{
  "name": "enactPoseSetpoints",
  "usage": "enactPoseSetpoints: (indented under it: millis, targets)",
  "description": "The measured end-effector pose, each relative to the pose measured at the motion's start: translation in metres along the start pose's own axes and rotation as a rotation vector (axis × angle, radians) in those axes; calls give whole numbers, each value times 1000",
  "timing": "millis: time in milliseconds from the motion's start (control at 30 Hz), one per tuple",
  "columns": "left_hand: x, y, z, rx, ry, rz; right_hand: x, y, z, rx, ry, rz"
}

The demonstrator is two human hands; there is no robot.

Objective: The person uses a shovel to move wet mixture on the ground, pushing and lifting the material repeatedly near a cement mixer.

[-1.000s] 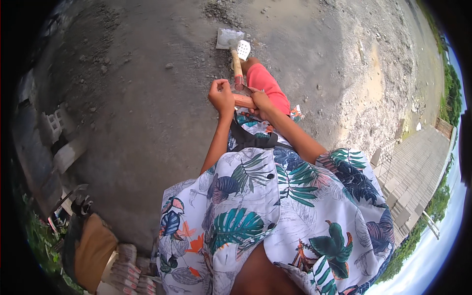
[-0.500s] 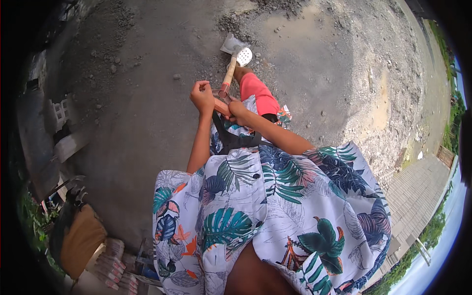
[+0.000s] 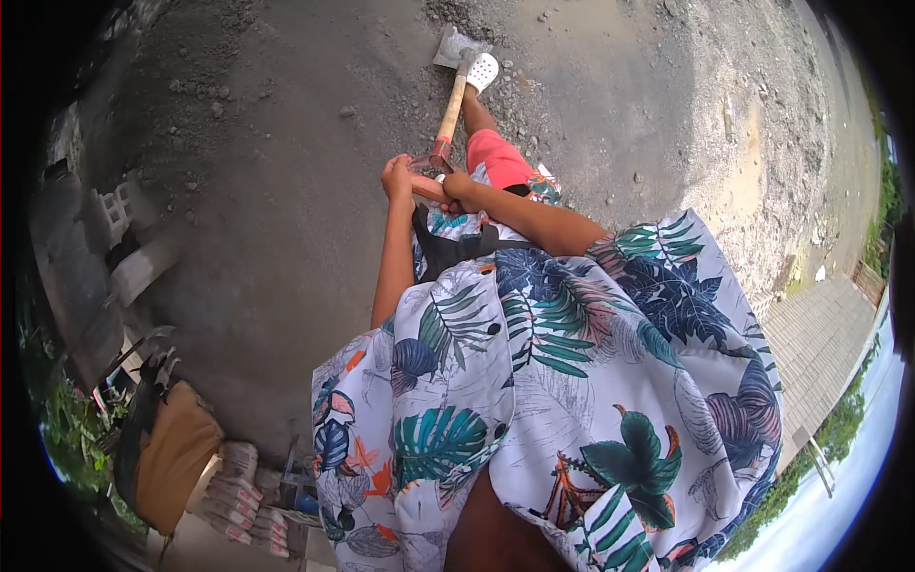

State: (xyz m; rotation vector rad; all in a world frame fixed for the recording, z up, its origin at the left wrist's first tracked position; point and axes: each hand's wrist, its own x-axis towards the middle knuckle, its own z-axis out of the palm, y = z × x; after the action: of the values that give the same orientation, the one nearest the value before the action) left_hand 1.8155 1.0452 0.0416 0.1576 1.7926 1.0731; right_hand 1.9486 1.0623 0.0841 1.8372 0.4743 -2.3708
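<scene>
A shovel (image 3: 451,112) extends away from me, its pale wooden shaft leading to a grey blade (image 3: 457,46) on the ground. The near end carries a red socket and a wooden crosswise grip (image 3: 429,188). My right hand (image 3: 460,191) is closed around the right part of this handle. At the grip's left end is my left hand (image 3: 396,178), its fingers curled against the handle. A white perforated clog (image 3: 482,71) on my foot sits right beside the blade.
Loose gravel (image 3: 214,107) and damp grey ground surround my feet. Stacked bags (image 3: 233,496) and a brown sheet (image 3: 176,458) lie at the lower left, near pale hollow blocks (image 3: 116,212). Paving (image 3: 810,353) and greenery border the right side.
My left hand has lowered its raised, curled fingers onto the left end of the grip. The shovel and my foot appear slightly farther up in the picture.
</scene>
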Motion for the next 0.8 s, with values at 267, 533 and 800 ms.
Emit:
enactPoseSetpoints:
  millis: [267, 533, 800]
  targets:
    - [-12, 72, 25, -2, -238, -190, -36, -41, -19, 121, 14, -161]
    - [-55, 174, 89, 142, -505, 193, -132, -92, -62, 629, -140, -520]
    - [-126, 199, 159, 199, -802, 322, -179, -61, -74, 1347, -130, -932]
